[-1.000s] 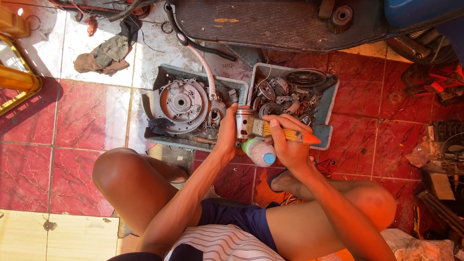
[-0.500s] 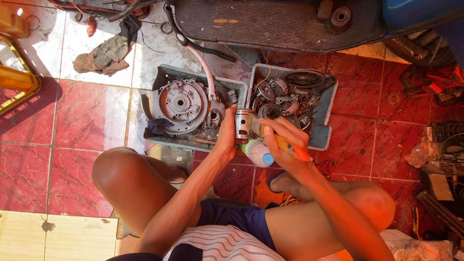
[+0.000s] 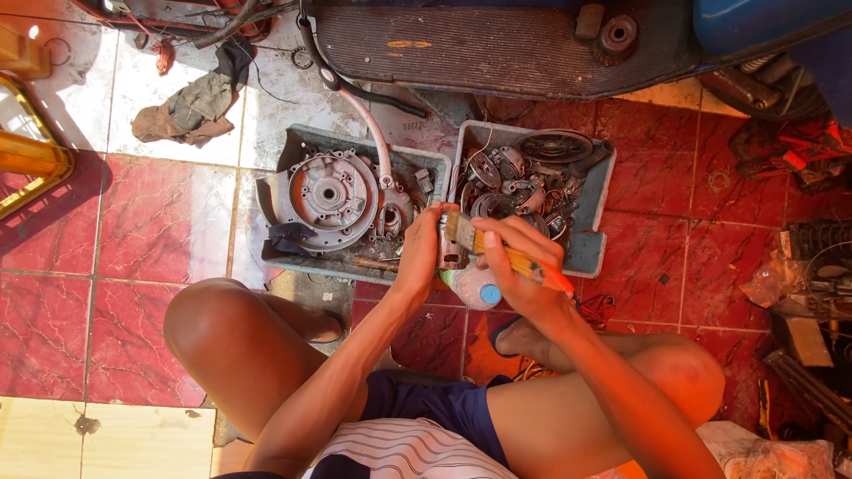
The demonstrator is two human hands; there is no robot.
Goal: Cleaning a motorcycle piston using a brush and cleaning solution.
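Left hand [image 3: 417,253] grips metal part [image 3: 446,253]; right hand [image 3: 519,266] pinches brush [image 3: 506,255] on it. Trays [image 3: 586,253] crowd ahead; floor [image 3: 106,257] open left.

The floor [image 3: 53,293] is tiled in marbled red with pale veins, giving way to white tiles [image 3: 133,89] farther off and a cream strip [image 3: 115,439] at the near edge. Both trays [image 3: 586,257] are grey-blue — the engine cover [image 3: 324,195] inside one is dull silver with rust-brown patches. The paintbrush [image 3: 519,262] has a yellow handle ending in an orange-red tip, and tan bristles. The bottle [image 3: 475,288] is whitish with a blue cap. The shorts [image 3: 444,408] are navy — the shirt [image 3: 408,452] white with thin dark stripes. The rag [image 3: 191,111] is grey-brown.
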